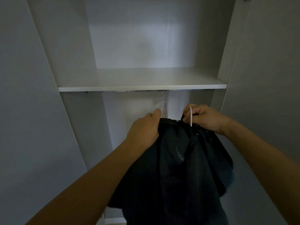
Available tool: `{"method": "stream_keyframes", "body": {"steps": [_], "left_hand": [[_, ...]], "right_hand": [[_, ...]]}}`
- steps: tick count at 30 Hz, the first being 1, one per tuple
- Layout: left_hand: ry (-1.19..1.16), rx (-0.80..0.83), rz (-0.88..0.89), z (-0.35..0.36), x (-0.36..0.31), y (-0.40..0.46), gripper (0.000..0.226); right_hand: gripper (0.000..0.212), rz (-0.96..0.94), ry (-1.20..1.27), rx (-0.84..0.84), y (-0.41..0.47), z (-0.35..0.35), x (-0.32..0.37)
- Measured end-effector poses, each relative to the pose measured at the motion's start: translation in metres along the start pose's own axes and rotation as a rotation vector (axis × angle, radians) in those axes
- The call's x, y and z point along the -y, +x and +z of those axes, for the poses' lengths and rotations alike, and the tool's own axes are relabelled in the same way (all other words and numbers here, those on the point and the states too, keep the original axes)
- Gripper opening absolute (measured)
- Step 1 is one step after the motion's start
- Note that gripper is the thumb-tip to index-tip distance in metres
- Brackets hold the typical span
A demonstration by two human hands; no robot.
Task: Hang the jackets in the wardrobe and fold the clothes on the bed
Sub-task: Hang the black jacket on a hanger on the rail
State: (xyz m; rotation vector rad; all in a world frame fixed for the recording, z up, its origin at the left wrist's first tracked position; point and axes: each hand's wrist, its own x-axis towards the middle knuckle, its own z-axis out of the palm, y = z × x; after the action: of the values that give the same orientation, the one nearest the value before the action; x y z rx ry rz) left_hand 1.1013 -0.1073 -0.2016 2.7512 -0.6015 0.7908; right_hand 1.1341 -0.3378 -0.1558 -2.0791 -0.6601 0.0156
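Black jacket (178, 159) held up before open wardrobe (78, 62), below shelf (142, 87), ready for hanging. Collar side gripped by left hand (144, 129). White hanger (191, 116) pinched in right hand (206, 119), kept at collar, likely for threading into jacket. Spare hangers (165, 104) hung under shelf.

A dark jacket (181, 168) of matt woven cloth. A smooth white plastic hanger (191, 116) hook. The wardrobe shelf (141, 82) is smooth, matt white board; thin metal hangers (165, 104) gleam below it.
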Motion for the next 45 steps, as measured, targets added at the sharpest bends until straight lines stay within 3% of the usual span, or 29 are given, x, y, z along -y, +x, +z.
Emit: {"method": "stream_keyframes", "body": {"steps": [4,6,8,9,11,13,17,23,26,31,35,39,41,45], "left_hand": [[0.075,-0.012,-0.073,-0.013,0.033,0.001,0.038],[0.141,-0.02,-0.154,-0.019,0.046,0.002,0.048],[0.154,0.026,-0.214,-0.022,0.045,0.005,0.044],[0.089,0.107,-0.216,-0.025,0.039,0.007,0.033],[-0.256,0.312,-0.214,-0.026,0.026,0.01,0.016],[-0.661,0.462,-0.287,-0.024,0.012,0.009,0.023],[-1.089,0.451,-0.582,-0.008,-0.001,0.006,0.043],[-1.153,0.525,-0.474,0.011,-0.01,-0.007,0.037],[-1.154,0.475,-0.391,0.018,-0.019,-0.012,0.027],[-0.878,0.4,-0.273,0.011,-0.012,-0.01,0.03],[-0.702,0.396,-0.176,-0.001,0.006,-0.009,0.03],[-0.601,0.34,-0.175,-0.008,0.017,-0.003,0.024],[-0.563,0.288,-0.185,-0.012,0.02,-0.002,0.024],[-0.635,0.206,-0.283,-0.013,0.027,-0.002,0.026]], "right_hand": [[0.039,0.002,0.04,-0.019,-0.004,-0.005,0.0],[0.036,0.0,0.069,-0.04,-0.004,-0.001,0.002],[0.033,-0.01,0.113,-0.069,0.001,0.008,0.006],[0.034,-0.021,0.147,-0.086,0.004,0.014,0.009],[0.039,-0.039,0.212,-0.109,0.008,0.022,0.013],[0.038,-0.053,0.239,-0.108,0.011,0.025,0.017],[0.03,-0.053,0.202,-0.057,0.012,0.035,0.02],[0.027,-0.038,0.195,-0.039,0.006,0.038,0.021],[0.03,-0.044,0.22,-0.045,0.003,0.036,0.019],[0.024,0.022,0.069,-0.019,-0.006,0.019,-0.003],[0.038,0.06,0.084,0.07,-0.014,0.017,-0.019],[0.027,0.047,0.096,0.076,-0.008,0.021,-0.02],[0.016,0.087,0.243,0.082,-0.011,0.015,-0.02],[0.024,0.219,0.683,0.021,-0.018,0.007,-0.028]]}}
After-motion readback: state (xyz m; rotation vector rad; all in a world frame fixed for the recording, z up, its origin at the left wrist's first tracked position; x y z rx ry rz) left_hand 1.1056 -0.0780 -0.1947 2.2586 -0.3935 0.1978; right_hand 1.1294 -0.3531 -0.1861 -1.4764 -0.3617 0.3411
